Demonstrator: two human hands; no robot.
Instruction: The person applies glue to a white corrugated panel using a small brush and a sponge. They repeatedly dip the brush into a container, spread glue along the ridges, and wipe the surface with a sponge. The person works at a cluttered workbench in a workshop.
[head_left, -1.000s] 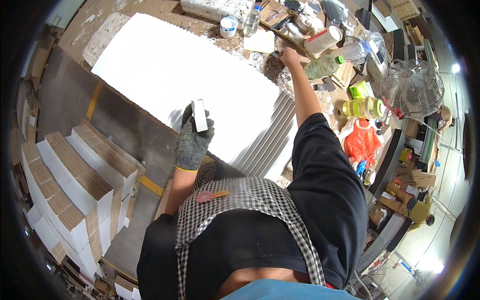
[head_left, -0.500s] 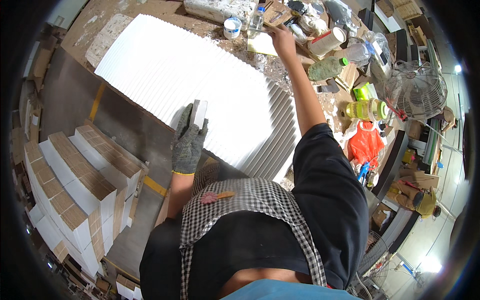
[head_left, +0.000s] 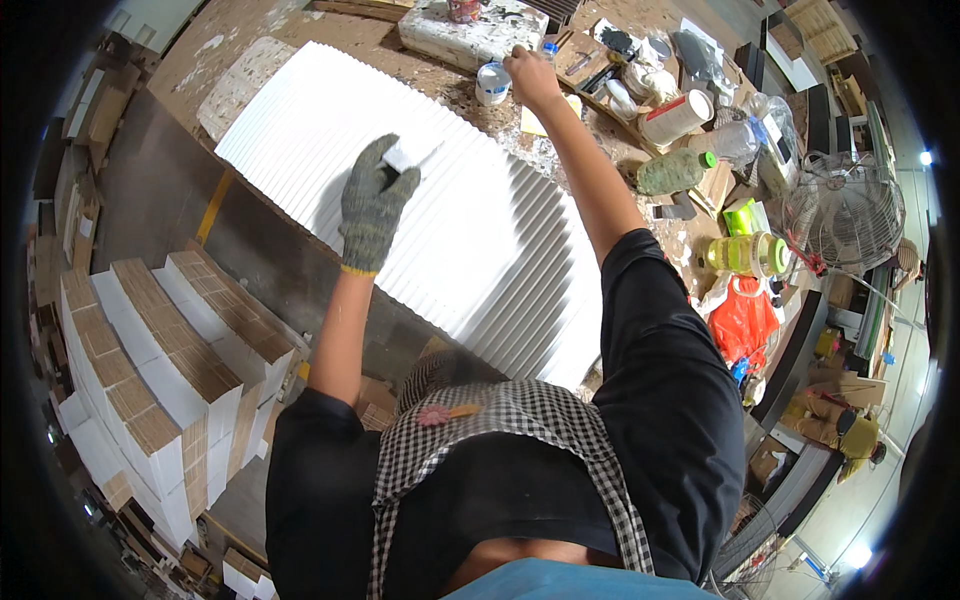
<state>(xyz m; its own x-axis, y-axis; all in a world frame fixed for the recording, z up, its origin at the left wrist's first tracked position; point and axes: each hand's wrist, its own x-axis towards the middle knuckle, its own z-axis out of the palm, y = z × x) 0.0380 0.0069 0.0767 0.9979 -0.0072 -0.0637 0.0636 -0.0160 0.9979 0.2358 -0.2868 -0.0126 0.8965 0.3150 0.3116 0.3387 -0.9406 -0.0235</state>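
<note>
My left hand [head_left: 372,205], in a dark grey knitted glove with a yellow cuff, grips a small white block [head_left: 402,158] between thumb and fingers. The hand is over a white ribbed panel [head_left: 400,250], made of long parallel strips, which spans the worktable. My bare right hand [head_left: 533,78] reaches to the far side of the table with its fingers curled. Whatever it may hold is hidden from view. Beside it stand a small white tub [head_left: 492,84] and a clear bottle with a blue cap [head_left: 549,50], partly covered by the hand.
Right of the panel lie a green-capped bottle [head_left: 675,174], a white canister [head_left: 676,118], a yellow-green jar [head_left: 746,255] and a red plastic bag [head_left: 743,322]. A wire fan [head_left: 845,215] stands beyond. Stacked white-and-brown boards [head_left: 165,370] are at lower left. Another person [head_left: 850,435] is far right.
My left hand has moved forward over the panel with the white block. My right hand has shifted left from the yellowish sheet toward the white tub. The whole view has shifted slightly.
</note>
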